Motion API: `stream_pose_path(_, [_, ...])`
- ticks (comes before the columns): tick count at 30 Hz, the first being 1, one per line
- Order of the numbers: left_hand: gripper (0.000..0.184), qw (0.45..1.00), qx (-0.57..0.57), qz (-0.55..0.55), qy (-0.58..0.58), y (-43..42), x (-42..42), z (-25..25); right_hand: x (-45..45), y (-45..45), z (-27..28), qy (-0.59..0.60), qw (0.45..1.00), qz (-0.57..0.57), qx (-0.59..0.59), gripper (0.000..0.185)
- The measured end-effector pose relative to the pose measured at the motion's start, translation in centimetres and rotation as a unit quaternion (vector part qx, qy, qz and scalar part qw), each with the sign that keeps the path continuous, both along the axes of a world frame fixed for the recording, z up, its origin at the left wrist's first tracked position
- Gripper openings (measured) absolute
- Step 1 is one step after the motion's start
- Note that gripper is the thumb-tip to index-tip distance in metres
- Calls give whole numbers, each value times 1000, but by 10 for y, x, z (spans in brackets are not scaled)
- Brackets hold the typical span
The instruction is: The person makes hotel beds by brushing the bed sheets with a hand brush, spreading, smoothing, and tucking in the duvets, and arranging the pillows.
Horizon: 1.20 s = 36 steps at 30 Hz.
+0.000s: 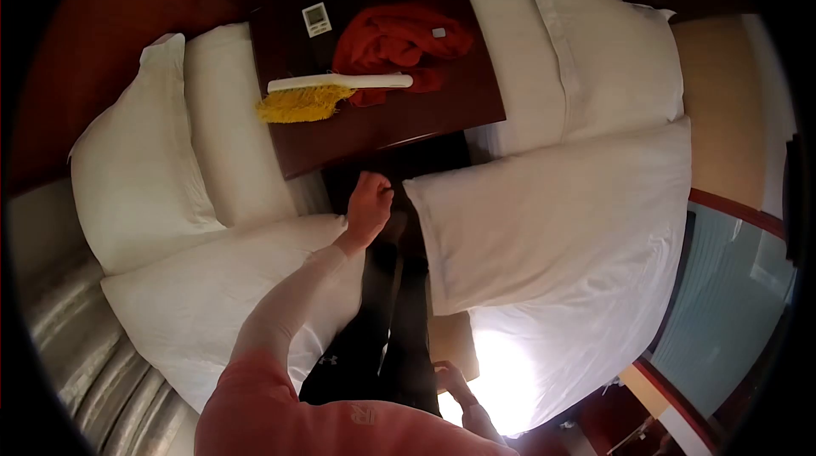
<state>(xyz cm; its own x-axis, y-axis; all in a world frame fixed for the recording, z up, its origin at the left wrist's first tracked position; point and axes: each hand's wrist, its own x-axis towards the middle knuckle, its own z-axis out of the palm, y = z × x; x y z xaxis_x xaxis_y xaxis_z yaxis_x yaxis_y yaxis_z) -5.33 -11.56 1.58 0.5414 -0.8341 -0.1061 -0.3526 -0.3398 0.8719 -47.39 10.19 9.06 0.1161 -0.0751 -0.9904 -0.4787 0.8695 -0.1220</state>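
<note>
One left hand [371, 206] loosely closed, empty, right hand [450, 379], grip unclear, Under Armour logo [328, 361]

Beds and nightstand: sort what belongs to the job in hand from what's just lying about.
Likely part of the job:
left duvet, near the left hand
right duvet, near the right hand

Apparently just lying about, on the nightstand:
yellow-bristled brush
red cloth
small white display unit

Yellow bristles [304, 104], white handle [374, 81], red cloth [404, 39] (unpatterned)
</note>
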Motion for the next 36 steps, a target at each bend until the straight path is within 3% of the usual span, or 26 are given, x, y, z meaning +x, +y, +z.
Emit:
stream_pose_path(1, [19, 999, -26, 0, -20, -31, 12, 37, 25, -13, 13, 64, 996, 49, -34, 26])
stream_pose_path(2, [27, 995, -46, 7, -83, -62, 28, 67, 38, -21, 12, 54, 996, 41, -50, 24])
stream_pose_path(3, [28, 972, -69, -2, -226, -90, 47, 69, 42, -29, 12, 50, 996, 25, -71, 22])
stream_pose_path(4, [28, 951, -45, -43, -302, -113, 66, 72, 40, -35, 14, 52, 994, 8, -93, 21])
stream_pose_path(6, [24, 909, 139, -127, -372, -141, 96, 62, 44, -47, 16, 54, 988, -23, -141, 20])
stream_pose_path(10, [26, 822, 208, -257, -464, -163, 116, 51, 56, -70, 8, 19, 966, -126, -227, 18])
stream_pose_path(12, [19, 832, 118, -295, -455, -157, 127, 51, 69, -87, 19, -1, 954, -150, -261, 17])
stream_pose_path(15, [15, 837, 39, -338, -429, -131, 74, 126, 93, -100, 19, -43, 934, -189, -300, 19])
stream_pose_path(17, [13, 826, 34, -402, -392, -100, 18, 178, 114, -114, 12, -174, 919, -247, -255, 32])
stream_pose_path(19, [22, 788, -74, -494, -360, -67, -41, 223, 141, -170, 93, -185, 929, -273, -166, 49])
stream_pose_path(21, [32, 739, -124, -614, -247, -42, -84, 233, 157, -187, 117, -295, 838, -452, -78, 57])
stream_pose_path(23, [36, 680, -204, -689, -145, -26, -127, 228, 149, -195, 134, -318, 794, -494, -156, 49])
stream_pose_path(25, [30, 621, -277, -717, -153, -20, -162, 220, 117, -183, 130, -272, 772, -545, -183, 36])
stream_pose_path(26, [36, 605, -309, -726, -109, -16, -177, 208, 98, -181, 143, -255, 758, -559, -218, 32])
stream_pose_path(27, [42, 591, -340, -729, -67, -11, -193, 191, 81, -177, 145, -318, 698, -608, -206, 31])
stream_pose_path(28, [41, 573, -355, -736, -61, -5, -209, 179, 66, -169, 147, -313, 679, -640, -175, 30])
stream_pose_path(30, [39, 536, -387, -749, -48, 8, -244, 164, 37, -149, 146, -242, 731, -608, -197, 31])
stream_pose_path(32, [38, 554, -240, -790, 108, 28, -283, 158, -2, -137, 140, -165, 748, -586, -265, 32])
stream_pose_path(33, [38, 550, -247, -791, 106, 21, -305, 171, -27, -142, 134, -60, 730, -602, -318, 29])
stream_pose_path(34, [38, 545, -253, -792, 104, 14, -327, 184, -61, -152, 126, 37, 763, -556, -326, 27])
stream_pose_path(35, [44, 543, -301, -784, 17, 15, -336, 170, -97, -163, 112, 134, 785, -506, -331, 27])
stream_pose_path(36, [47, 577, -260, -774, -15, 12, -348, 165, -127, -174, 69, 185, 744, -510, -389, 31])
